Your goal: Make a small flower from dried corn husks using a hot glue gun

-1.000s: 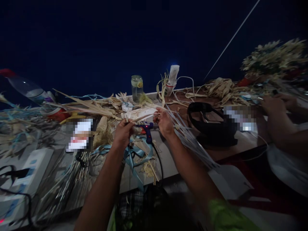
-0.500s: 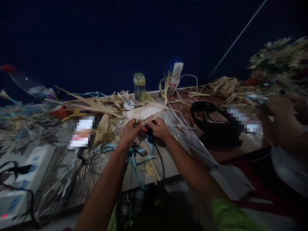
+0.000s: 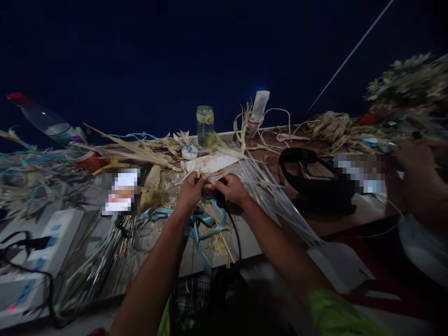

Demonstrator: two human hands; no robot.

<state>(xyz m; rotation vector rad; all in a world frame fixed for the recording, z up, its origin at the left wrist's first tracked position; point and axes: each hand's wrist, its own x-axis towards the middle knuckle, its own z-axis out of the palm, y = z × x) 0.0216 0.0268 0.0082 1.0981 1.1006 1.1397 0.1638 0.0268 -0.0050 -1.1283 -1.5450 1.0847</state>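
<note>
My left hand [image 3: 191, 191] and my right hand [image 3: 233, 189] face each other over the middle of the table. Both are closed in a pinch on a pale strip of dried husk [image 3: 217, 176] stretched between them. Right under the fingers shows a small orange-red piece [image 3: 212, 188] of a dark object, mostly hidden by my hands. From there a black cable [image 3: 235, 228] runs down over the table edge. A light blue ribbon [image 3: 199, 228] lies tangled below my wrists. Just beyond the fingers is a white sheet [image 3: 212, 163].
Dried husks [image 3: 147, 154], a clear bottle [image 3: 205, 128] and a paper cup [image 3: 252, 126] stand behind. Translucent sticks [image 3: 280, 205] and a black headband-like device [image 3: 317, 186] lie right. Leftward are a phone [image 3: 122, 191] and power strip [image 3: 52, 252]. A co-worker's hand [image 3: 413, 156] is far right.
The view has shifted slightly, moving things a little to the right. My hands stay close together on the strip; less of the dark object between them shows now.
</note>
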